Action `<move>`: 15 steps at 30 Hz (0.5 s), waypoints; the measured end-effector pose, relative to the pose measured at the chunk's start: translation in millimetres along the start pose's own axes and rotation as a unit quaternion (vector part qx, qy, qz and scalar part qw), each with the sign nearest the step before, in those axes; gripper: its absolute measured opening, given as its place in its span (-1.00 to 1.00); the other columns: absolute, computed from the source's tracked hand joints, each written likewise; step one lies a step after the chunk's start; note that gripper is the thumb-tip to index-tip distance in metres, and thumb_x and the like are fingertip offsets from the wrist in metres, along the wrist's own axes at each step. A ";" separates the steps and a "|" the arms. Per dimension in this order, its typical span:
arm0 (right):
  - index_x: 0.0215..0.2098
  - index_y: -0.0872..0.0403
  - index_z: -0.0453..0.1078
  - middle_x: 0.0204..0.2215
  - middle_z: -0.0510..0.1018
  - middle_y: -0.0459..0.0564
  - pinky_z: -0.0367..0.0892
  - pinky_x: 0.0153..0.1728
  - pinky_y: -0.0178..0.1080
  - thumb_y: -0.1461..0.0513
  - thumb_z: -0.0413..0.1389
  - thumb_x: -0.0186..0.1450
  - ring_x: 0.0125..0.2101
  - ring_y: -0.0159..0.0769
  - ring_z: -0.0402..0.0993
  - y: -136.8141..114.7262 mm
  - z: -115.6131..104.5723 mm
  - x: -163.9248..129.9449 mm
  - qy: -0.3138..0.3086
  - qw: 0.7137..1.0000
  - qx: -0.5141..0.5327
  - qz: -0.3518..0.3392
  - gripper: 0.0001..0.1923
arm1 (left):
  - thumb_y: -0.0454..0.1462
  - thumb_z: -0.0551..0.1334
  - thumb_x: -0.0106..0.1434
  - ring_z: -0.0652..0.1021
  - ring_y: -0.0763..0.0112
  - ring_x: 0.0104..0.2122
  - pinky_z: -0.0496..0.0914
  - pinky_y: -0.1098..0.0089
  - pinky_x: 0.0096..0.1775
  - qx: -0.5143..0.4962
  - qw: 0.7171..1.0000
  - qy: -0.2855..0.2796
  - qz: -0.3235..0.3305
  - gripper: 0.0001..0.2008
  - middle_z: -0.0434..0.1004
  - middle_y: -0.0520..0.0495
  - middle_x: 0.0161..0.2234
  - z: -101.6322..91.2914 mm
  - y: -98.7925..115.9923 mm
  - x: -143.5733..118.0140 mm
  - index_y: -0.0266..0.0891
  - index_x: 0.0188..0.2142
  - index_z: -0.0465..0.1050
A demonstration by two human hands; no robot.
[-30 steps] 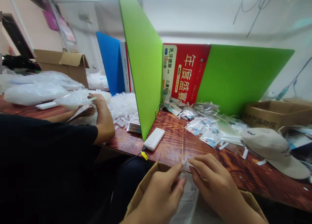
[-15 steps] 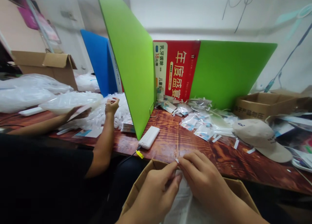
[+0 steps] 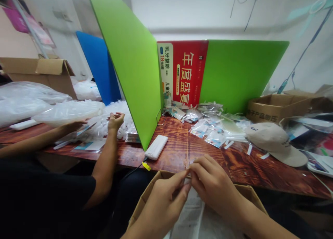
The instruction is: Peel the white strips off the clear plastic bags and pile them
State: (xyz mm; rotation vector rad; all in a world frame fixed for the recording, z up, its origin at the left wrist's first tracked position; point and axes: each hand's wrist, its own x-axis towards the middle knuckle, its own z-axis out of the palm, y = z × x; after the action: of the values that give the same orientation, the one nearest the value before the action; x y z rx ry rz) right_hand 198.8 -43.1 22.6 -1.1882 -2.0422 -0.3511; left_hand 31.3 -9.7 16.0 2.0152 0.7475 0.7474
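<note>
Since the earlier frame both hands have drawn closer over the open brown cardboard box (image 3: 249,194), left hand (image 3: 166,201) and right hand (image 3: 213,183) pinching one small clear plastic packet (image 3: 189,172) at the wooden table edge (image 3: 260,187); best kept in fingertip grip; room lies leftward toward the white power bank (image 3: 156,147).

Left hand (image 3: 166,197) and right hand (image 3: 212,183) now pinched fingertip to fingertip over the cardboard box (image 3: 156,194), earlier slightly apart, co-worker's hand (image 3: 115,120) lifted off the clear bag (image 3: 70,111) toward the plastic pieces (image 3: 123,116)
</note>
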 end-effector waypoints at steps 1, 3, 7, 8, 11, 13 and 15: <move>-0.37 0.14 0.36 -0.45 0.42 0.02 0.31 -0.35 -0.21 0.44 -0.07 0.35 -0.40 -0.22 0.32 0.8 -0.2 0.1 0.014 1.000 0.016 0.017 -0.77 | -0.20 0.10 0.36 0.52 0.34 -0.41 0.35 0.48 -0.37 -0.003 1.000 0.002 -0.003 -0.73 0.57 0.00 -0.42 -0.4 -0.7 0.7 -0.19 -0.06 0.50; -0.37 0.12 0.35 -0.43 0.42 0.01 0.30 -0.34 -0.23 0.43 -0.04 0.33 -0.37 -0.24 0.35 1.3 -1.2 0.6 0.041 0.997 0.038 0.052 -0.81 | -0.19 0.11 0.35 0.55 0.33 -0.38 0.39 0.47 -0.32 -0.004 1.000 0.011 -0.009 -0.70 0.59 -0.01 -0.40 -1.1 -1.9 2.3 -0.18 -0.03 0.51; -0.42 0.08 0.35 -0.45 0.41 -0.04 0.26 -0.37 -0.28 0.38 -0.01 0.29 -0.40 -0.29 0.36 7.6 -5.6 2.4 0.074 0.986 0.087 0.119 -0.82 | -0.19 0.16 0.32 0.58 0.32 -0.35 0.41 0.46 -0.29 -0.045 0.999 0.018 -0.020 -0.75 0.63 -0.06 -0.32 -3.8 -3.9 3.3 -0.19 -0.10 0.53; -0.46 0.07 0.35 -0.48 0.41 -0.06 0.25 -0.38 -0.28 0.35 0.03 0.26 -0.42 -0.29 0.35 13.4 -7.5 2.5 0.095 0.976 0.114 0.159 -0.84 | -0.18 0.17 0.31 0.58 0.31 -0.35 0.41 0.46 -0.31 -0.071 0.997 0.015 -0.026 -0.76 0.63 -0.06 -0.33 -5.1 -4.7 2.8 -0.20 -0.14 0.53; -0.49 0.04 0.34 -0.55 0.38 -0.10 0.22 -0.47 -0.27 0.23 0.07 0.24 -0.51 -0.29 0.28 41.4 -15.1 0.4 0.203 0.914 0.180 0.302 -0.86 | -0.12 0.20 0.29 0.58 0.33 -0.38 0.41 0.48 -0.36 -0.165 0.983 0.046 -0.061 -0.78 0.59 -0.04 -0.41 -10.2 -7.6 0.9 -0.23 -0.25 0.49; -0.41 0.02 0.30 -0.58 0.32 -0.14 0.21 -0.54 -0.28 0.15 -0.03 0.33 -0.57 -0.30 0.24 60.0 -20.2 -2.0 0.270 0.874 0.197 0.354 -0.80 | -0.08 0.25 0.25 0.56 0.36 -0.40 0.41 0.51 -0.40 -0.222 0.966 0.104 -0.084 -0.76 0.57 0.01 -0.43 -14.1 -8.9 1.1 -0.22 -0.29 0.45; -0.36 0.00 0.24 -0.57 0.29 -0.15 0.24 -0.56 -0.29 0.11 -0.13 0.38 -0.58 -0.31 0.26 68.0 -23.9 -3.5 0.309 0.849 0.213 0.371 -0.77 | -0.07 0.31 0.19 0.55 0.38 -0.41 0.41 0.51 -0.41 -0.266 0.946 0.162 -0.094 -0.73 0.55 0.04 -0.45 -17.6 -9.0 2.6 -0.22 -0.32 0.42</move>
State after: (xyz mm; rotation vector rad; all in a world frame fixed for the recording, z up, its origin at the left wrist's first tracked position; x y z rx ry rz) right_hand 267.6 -22.3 28.4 -1.2607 -0.9312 0.1035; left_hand 18.1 5.1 17.1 1.3321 0.8068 1.0512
